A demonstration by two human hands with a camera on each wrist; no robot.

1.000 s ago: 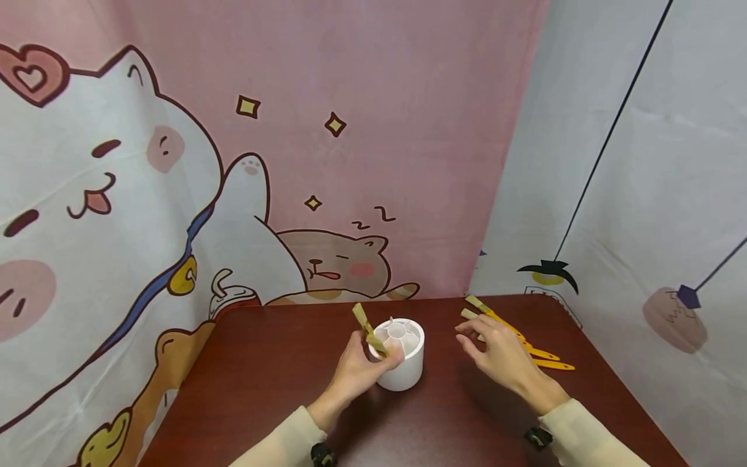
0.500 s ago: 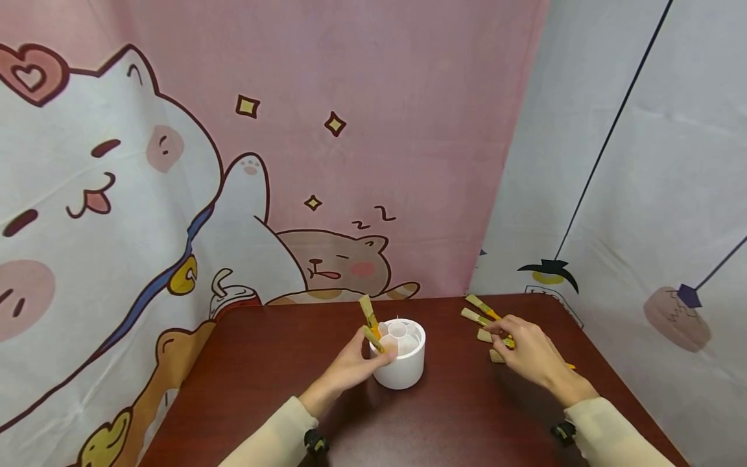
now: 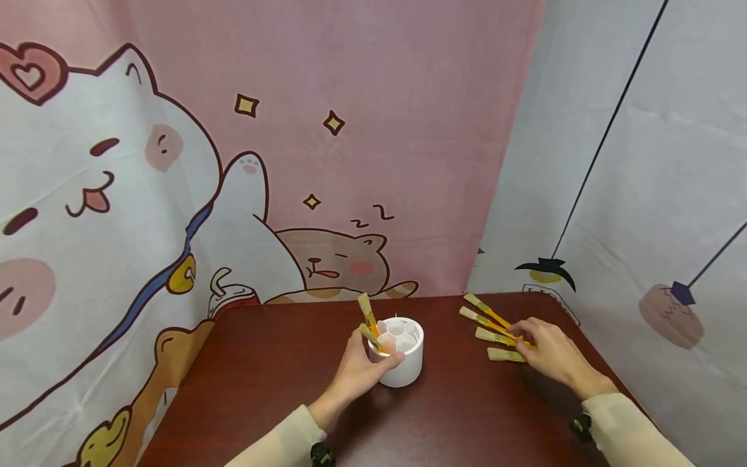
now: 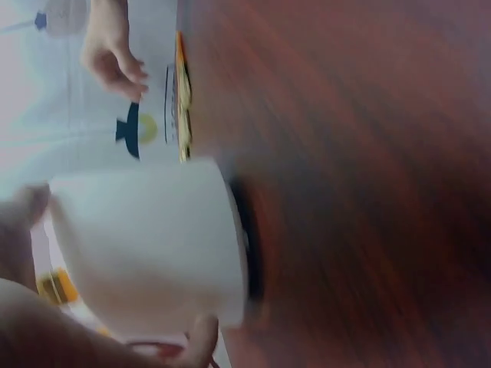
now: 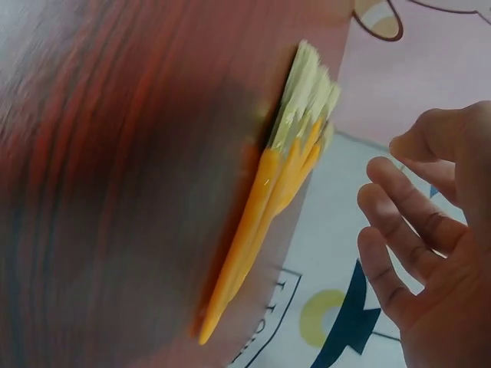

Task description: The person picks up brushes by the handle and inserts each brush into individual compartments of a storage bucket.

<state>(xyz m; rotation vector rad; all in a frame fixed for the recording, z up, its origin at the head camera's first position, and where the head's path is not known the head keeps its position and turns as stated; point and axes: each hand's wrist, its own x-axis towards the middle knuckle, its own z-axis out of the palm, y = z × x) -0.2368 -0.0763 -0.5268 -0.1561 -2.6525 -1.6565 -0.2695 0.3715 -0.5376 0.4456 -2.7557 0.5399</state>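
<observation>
My left hand (image 3: 360, 370) grips the near left side of a white round brush pot (image 3: 404, 370), thumb on the near rim. The pot has round openings in its top. Two flat paintbrushes lean at its left side, bristles up: a taller paintbrush (image 3: 367, 308) and a shorter paintbrush (image 3: 370, 336). In the left wrist view the white wall of the pot (image 4: 153, 245) fills much of the picture. Several more paintbrushes (image 5: 265, 199) with orange handles lie fanned out at the right. Over their handles hovers my right hand (image 3: 557, 355), fingers loosely bent and holding nothing.
A dark red-brown table (image 3: 274, 363) lies under everything. Close behind its back edge hangs a pink cloth (image 3: 408, 162) with cartoon cats, and a pale cloth (image 3: 630, 214) hangs along the right side.
My right hand has moved right, over the handles, uncovering the loose paintbrushes' bristle ends. The taller paintbrush at the pot stands a little higher and more upright; the left hand has barely moved.
</observation>
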